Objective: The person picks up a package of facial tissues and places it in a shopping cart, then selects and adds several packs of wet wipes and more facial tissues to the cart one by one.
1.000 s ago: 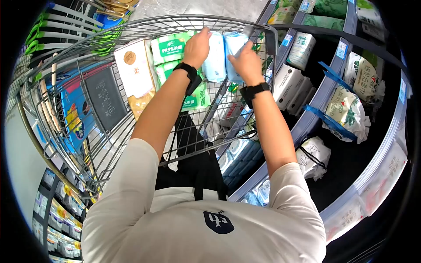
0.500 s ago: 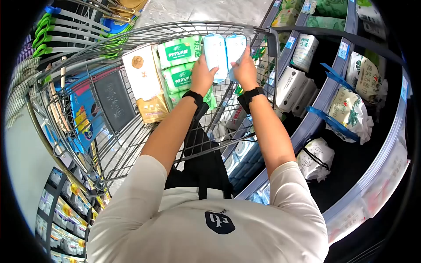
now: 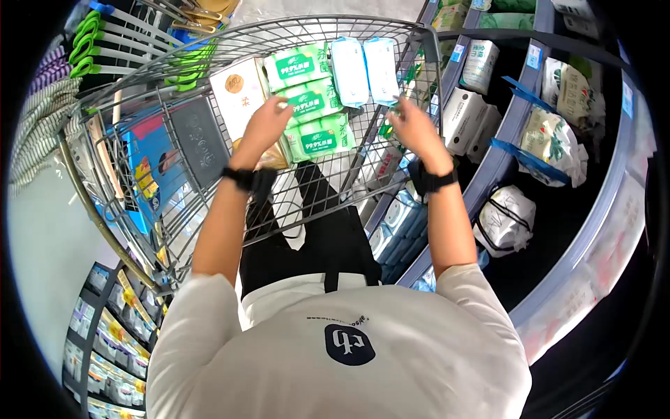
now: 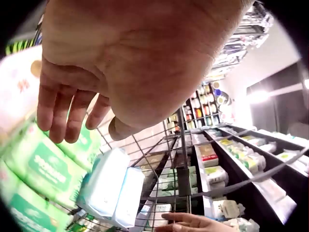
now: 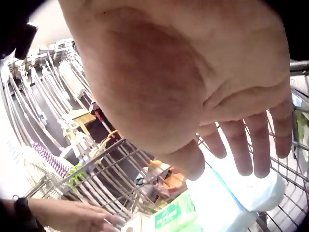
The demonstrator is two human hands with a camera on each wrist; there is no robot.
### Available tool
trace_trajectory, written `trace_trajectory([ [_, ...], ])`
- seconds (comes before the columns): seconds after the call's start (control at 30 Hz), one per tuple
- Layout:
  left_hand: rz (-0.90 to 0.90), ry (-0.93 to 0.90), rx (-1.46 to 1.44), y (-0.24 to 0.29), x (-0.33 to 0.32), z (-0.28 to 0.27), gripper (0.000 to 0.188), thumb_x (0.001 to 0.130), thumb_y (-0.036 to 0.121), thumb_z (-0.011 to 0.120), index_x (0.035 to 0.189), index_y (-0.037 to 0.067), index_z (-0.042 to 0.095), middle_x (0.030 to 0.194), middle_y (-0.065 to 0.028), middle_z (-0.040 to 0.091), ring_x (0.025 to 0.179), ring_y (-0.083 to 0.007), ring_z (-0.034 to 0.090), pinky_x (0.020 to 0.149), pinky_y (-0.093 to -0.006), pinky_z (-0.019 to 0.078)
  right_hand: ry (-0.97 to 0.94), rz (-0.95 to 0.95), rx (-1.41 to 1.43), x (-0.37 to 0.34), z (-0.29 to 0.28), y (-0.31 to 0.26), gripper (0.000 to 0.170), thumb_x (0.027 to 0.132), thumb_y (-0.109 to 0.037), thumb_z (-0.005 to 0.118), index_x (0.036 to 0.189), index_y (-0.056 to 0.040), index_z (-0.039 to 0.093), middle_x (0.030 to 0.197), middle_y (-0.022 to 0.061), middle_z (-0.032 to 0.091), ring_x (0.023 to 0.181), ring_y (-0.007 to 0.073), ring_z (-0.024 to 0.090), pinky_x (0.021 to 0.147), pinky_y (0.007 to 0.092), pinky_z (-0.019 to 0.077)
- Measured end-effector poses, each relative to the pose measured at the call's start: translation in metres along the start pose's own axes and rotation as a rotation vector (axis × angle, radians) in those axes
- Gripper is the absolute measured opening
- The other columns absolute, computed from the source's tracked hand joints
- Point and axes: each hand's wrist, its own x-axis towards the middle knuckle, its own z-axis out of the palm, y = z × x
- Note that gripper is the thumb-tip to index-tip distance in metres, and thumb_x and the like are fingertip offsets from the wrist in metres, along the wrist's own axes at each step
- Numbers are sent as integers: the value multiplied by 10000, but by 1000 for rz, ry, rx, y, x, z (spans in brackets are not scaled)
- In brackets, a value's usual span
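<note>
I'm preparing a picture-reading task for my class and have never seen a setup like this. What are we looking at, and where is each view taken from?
There is no machine here: a person works with two bare hands, wearing one camera on the head and one on each wrist. The head view looks down over the arms; each wrist view shows that hand's own palm, large, at the top.

In front is a wire shopping cart. In it, three green packs form a column, with two pale-blue packs on one side and a white-and-gold package on the other.

Neither hand holds anything. The left hand is over the white-and-gold package; the right hand is near the pale-blue packs.
</note>
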Motion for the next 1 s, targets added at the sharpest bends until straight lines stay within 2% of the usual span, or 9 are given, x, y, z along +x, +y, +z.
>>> trace_trajectory([
  [0.03,-28,8,-67,4,-29,-20,377,927,301,581,1187,28,575,949,-156,669,841,-215,633,745,-315,500,-49,-19,-33,-24,2,-9,468,882,-249,620,1263,3,517,1100,266,629,1053,396,601,896,444,479],
  [0.1,-80,61,164,19,-85,-60,360,925,271,574,1180,17,569,927,-176,654,846,-275,640,764,-353,499,-157,-1,-42,-65,20,-14,458,883,-278,623,1231,10,547,1132,273,615,1072,400,592,914,442,476],
  [0.17,53,155,359,-3,-137,-82,338,920,245,583,1155,1,576,948,-192,652,872,-312,645,778,-368,498,-130,9,-148,-99,44,-17,380,879,-288,618,1137,-9,614,995,215,660,979,364,613,854,457,474],
  [0.23,19,125,447,-21,-188,-99,317,898,234,606,1114,3,584,982,-201,638,949,-369,604,818,-424,479,-98,8,-260,-116,57,-23,333,881,-285,604,1087,-26,645,938,182,673,937,344,616,833,457,464],
  [0.3,-5,98,582,-45,-239,-102,311,902,253,601,1075,-6,605,997,-205,641,960,-379,591,833,-451,468,189,-201,-336,-125,70,-17,242,885,-262,567,978,-69,680,850,115,673,863,297,595,807,428,423],
  [0.33,-49,25,649,-53,-258,-102,310,902,263,599,1054,-6,614,993,-200,640,950,-380,584,821,-465,461,258,-196,-342,-124,77,-13,206,885,-235,541,908,-94,689,848,86,681,861,278,587,811,418,393],
  [0.4,67,181,611,-90,-291,-82,235,907,234,579,986,17,624,945,-163,637,916,-362,581,793,-460,458,319,-166,-404,-127,83,-17,202,883,-228,542,903,-95,693,839,80,682,864,272,591,804,426,392],
  [0.63,210,354,705,-100,-296,-70,202,942,196,475,871,60,607,846,-103,601,822,-313,580,727,-422,463,363,-73,-461,-143,99,-17,177,826,-179,544,874,-120,705,842,80,691,866,273,600,802,436,396],
  [1.0,354,392,774,-81,-244,-123,252,875,206,540,686,58,616,699,-108,613,680,-320,601,623,-436,471,449,100,-330,-163,119,-30,182,818,-171,538,836,-114,709,795,110,687,854,287,604,797,440,391],
])
